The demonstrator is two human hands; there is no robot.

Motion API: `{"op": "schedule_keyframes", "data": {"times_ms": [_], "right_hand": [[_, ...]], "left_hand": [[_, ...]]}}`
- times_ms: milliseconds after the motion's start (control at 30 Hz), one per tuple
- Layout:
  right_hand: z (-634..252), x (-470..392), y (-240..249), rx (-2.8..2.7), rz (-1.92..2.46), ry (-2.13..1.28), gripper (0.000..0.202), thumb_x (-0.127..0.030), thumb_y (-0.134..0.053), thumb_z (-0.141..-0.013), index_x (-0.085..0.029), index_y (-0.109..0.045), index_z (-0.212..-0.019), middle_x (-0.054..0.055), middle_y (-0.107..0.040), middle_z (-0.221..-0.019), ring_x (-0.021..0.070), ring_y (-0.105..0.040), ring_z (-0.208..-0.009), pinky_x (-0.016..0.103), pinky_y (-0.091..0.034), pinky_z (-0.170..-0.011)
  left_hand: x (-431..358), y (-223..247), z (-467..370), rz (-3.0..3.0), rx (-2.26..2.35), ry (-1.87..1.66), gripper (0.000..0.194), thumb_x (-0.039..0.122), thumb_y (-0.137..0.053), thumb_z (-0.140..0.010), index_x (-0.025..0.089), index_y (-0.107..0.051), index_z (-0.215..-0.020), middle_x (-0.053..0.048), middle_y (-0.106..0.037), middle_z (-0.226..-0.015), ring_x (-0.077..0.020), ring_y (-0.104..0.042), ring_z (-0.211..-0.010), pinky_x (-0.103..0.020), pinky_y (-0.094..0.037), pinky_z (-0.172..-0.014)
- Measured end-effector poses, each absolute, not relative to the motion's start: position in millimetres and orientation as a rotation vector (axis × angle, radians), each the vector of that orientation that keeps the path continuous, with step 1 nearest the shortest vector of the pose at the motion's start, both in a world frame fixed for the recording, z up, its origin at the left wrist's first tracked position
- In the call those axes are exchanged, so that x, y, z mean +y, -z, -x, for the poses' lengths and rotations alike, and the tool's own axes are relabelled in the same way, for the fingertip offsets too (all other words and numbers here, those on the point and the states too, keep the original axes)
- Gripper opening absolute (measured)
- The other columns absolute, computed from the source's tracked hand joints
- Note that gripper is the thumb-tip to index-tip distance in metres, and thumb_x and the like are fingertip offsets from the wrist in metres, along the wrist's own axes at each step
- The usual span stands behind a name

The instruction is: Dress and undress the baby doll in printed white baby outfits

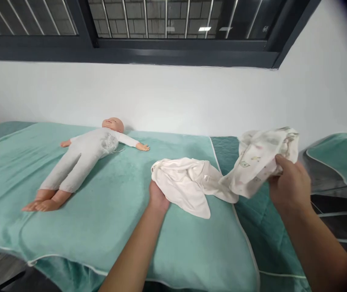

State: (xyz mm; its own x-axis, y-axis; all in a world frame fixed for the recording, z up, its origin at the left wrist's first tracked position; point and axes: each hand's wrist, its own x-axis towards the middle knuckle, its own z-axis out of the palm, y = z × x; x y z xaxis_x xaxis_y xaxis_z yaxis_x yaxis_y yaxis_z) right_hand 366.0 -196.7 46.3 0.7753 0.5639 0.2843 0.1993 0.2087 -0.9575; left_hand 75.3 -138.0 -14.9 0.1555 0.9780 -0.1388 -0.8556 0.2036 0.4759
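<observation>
A white baby garment (pixel 185 178) stretches between my two hands above the mat. Its right part carries small printed figures, while the left part is plain and looks turned inside out. My left hand (pixel 158 198) holds the plain end from below, with its fingertips hidden under the cloth. On the other side, my right hand (pixel 290 182) grips the printed end between thumb and fingers and lifts it higher. To the left, a baby doll (pixel 84 152) in a white suit lies on its back, arms spread, apart from both hands.
A light green mat (pixel 115 227) with white piping covers the bed, over a darker green quilted cover (pixel 270 235). Behind stands a white wall (pixel 161 97) below a dark-framed barred window (pixel 176 52). Another green cloth (pixel 343 158) lies at the right.
</observation>
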Motion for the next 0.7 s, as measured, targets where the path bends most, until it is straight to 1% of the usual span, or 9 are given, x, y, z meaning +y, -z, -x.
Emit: {"op": "schedule_keyframes", "data": {"times_ms": [100,200,267,333,400,467,533,600,700], "right_hand": [[-385.2,-217.7,-35.7,-0.702,1.567,-0.188,0.041,-0.045,-0.065,-0.078,-0.017,-0.066,-0.108,0.008,-0.068,-0.093,0.0206,-0.06,-0.074,0.032,-0.046,-0.061],[-380.4,-233.9,-12.8,-1.118,1.896,-0.274,0.045,-0.053,-0.06,-0.082,-0.02,-0.066,-0.112,0.007,-0.069,-0.09,0.0249,-0.064,-0.079,0.036,-0.049,-0.068],[-367.1,-239.4,6.3,-1.451,1.922,-0.381,0.058,-0.056,-0.06,-0.082,-0.019,-0.057,-0.126,0.01,-0.07,-0.103,0.0286,-0.067,-0.09,0.04,-0.052,-0.077],[-353.7,-241.2,23.7,-1.67,1.879,-0.26,0.073,-0.058,-0.066,-0.077,-0.019,-0.049,-0.135,0.014,-0.065,-0.121,0.0337,-0.063,-0.108,0.045,-0.051,-0.087],[-346.3,-240.6,34.5,-1.734,1.873,-0.148,0.068,-0.056,-0.063,-0.081,-0.021,-0.046,-0.137,0.015,-0.061,-0.13,0.0348,-0.06,-0.116,0.047,-0.049,-0.091],[-346.7,-239.4,35.8,-1.682,1.866,-0.163,0.055,-0.052,-0.057,-0.087,-0.022,-0.05,-0.133,0.013,-0.063,-0.128,0.0324,-0.062,-0.113,0.046,-0.049,-0.091],[-353.0,-239.5,28.2,-1.557,1.833,-0.261,0.05,-0.052,-0.057,-0.088,-0.023,-0.055,-0.128,0.01,-0.067,-0.119,0.0301,-0.065,-0.105,0.044,-0.05,-0.09],[-362.1,-242.1,14.0,-1.378,1.781,-0.369,0.051,-0.054,-0.062,-0.084,-0.023,-0.059,-0.124,0.008,-0.07,-0.111,0.0295,-0.067,-0.098,0.044,-0.052,-0.088],[-377.8,-250.3,-12.4,-1.09,1.692,-0.468,0.055,-0.056,-0.062,-0.083,-0.022,-0.058,-0.127,0.01,-0.072,-0.105,0.0297,-0.07,-0.086,0.042,-0.055,-0.075]], "left_hand": [[-139.9,12.8,-76.3,-0.325,0.462,-1.308,0.03,0.037,-0.052,-0.091,0.017,-0.07,-0.104,-0.007,-0.074,-0.108,-0.026,-0.064,-0.114,-0.04,-0.046,-0.104],[-141.0,12.1,-77.4,-0.335,0.456,-1.289,0.031,0.037,-0.054,-0.09,0.017,-0.069,-0.108,-0.008,-0.074,-0.109,-0.0265,-0.063,-0.115,-0.04,-0.045,-0.105],[-141.0,12.0,-77.6,-0.339,0.468,-1.281,0.034,0.038,-0.052,-0.091,0.017,-0.068,-0.111,-0.008,-0.074,-0.11,-0.0269,-0.063,-0.117,-0.041,-0.045,-0.105],[-140.7,12.1,-77.3,-0.342,0.472,-1.267,0.035,0.038,-0.049,-0.092,0.017,-0.067,-0.115,-0.008,-0.074,-0.111,-0.0267,-0.062,-0.119,-0.042,-0.045,-0.106],[-140.5,12.1,-76.9,-0.335,0.469,-1.267,0.036,0.038,-0.048,-0.094,0.018,-0.066,-0.117,-0.007,-0.074,-0.11,-0.0257,-0.061,-0.12,-0.041,-0.044,-0.107],[-140.6,11.7,-76.6,-0.328,0.46,-1.266,0.037,0.039,-0.047,-0.095,0.018,-0.065,-0.118,-0.007,-0.074,-0.109,-0.0252,-0.061,-0.121,-0.041,-0.043,-0.108],[-141.1,11.1,-76.5,-0.331,0.441,-1.243,0.038,0.041,-0.047,-0.095,0.018,-0.065,-0.118,-0.007,-0.074,-0.111,-0.0258,-0.061,-0.121,-0.041,-0.043,-0.108],[-141.7,10.5,-76.6,-0.338,0.419,-1.223,0.038,0.041,-0.047,-0.095,0.018,-0.064,-0.119,-0.008,-0.073,-0.113,-0.0266,-0.061,-0.121,-0.043,-0.044,-0.108],[-142.3,9.8,-76.7,-0.327,0.419,-1.228,0.039,0.04,-0.045,-0.095,0.016,-0.064,-0.119,-0.009,-0.073,-0.113,-0.0274,-0.062,-0.12,-0.044,-0.045,-0.107]]}}
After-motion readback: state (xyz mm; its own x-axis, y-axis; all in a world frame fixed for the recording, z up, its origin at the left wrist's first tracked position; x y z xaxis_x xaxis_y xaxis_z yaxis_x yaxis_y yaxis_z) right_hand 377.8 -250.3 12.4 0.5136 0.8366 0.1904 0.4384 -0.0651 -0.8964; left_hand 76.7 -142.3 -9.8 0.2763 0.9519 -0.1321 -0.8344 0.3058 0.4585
